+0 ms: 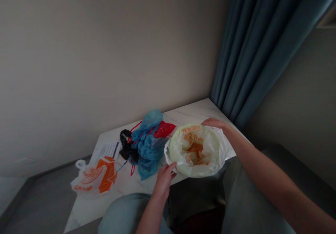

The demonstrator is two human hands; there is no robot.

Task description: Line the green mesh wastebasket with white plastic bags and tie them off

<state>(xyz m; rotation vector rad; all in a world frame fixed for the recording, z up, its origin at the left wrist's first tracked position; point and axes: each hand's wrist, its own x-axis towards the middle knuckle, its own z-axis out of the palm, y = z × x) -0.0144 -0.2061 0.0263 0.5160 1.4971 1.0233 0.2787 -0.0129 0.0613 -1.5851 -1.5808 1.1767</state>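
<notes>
A round pale green bin [172, 143] is at the table's front edge, its mouth tilted toward me. A white plastic bag with orange print [210, 144] lines it and is folded out over the rim. At the bin's left side my left hand [166, 174] is closed on the bag's edge, thumb on top. My right hand [213, 122] reaches round to the far right of the rim and holds the bag there, its fingers partly hidden behind the bin. The bin's outer wall is mostly covered.
Blue plastic bags [149, 148] with red drawstrings lie crumpled beside the bin, with a red bag [165, 129] and a black bag [126, 146]. Farther left are a white-and-orange bag [98, 178] and a printed sheet [105, 151] on the marble-patterned table [89, 206]. A blue curtain [252, 52] hangs right.
</notes>
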